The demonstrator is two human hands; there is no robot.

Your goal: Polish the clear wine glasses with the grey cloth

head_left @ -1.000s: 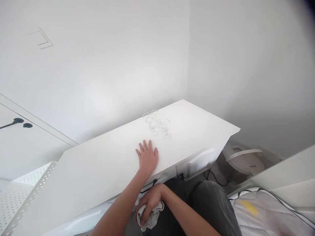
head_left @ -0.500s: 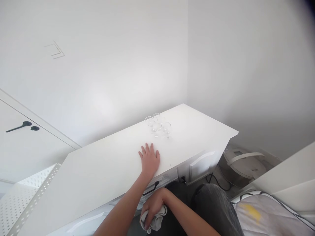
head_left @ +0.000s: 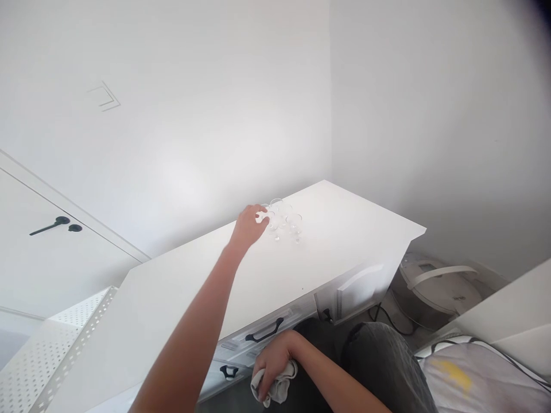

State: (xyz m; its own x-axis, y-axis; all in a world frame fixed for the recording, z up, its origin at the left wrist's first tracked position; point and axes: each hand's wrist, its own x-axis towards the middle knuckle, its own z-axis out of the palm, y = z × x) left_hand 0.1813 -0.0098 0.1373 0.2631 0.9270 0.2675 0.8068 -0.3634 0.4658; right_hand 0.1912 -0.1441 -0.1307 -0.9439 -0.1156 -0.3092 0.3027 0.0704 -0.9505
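Several clear stemmed glasses [head_left: 294,221] stand in a close cluster on the white cabinet top [head_left: 189,287]. My left hand [head_left: 251,225] is at the left side of this cluster. Its thumb and forefinger are curved and apart, right by the rim of the nearest left glass [head_left: 271,218]; whether they touch it is hard to see. Low in front of the cabinet, my right hand [head_left: 275,360] is closed around a crumpled grey-white cloth [head_left: 280,390], close to my legs.
Black handles [head_left: 264,330] stick out from the cabinet front. A door with a black lever [head_left: 49,225] is at left, above a white perforated panel [head_left: 55,344]. At right are a round lidded appliance [head_left: 443,292], a cable and a quilted cloth [head_left: 469,373] with a yellow patch.
My left hand has lifted from lying flat on the cabinet top and moved forward to the glasses, its fingers now curved. My right hand still holds the cloth. The view has shifted slightly.
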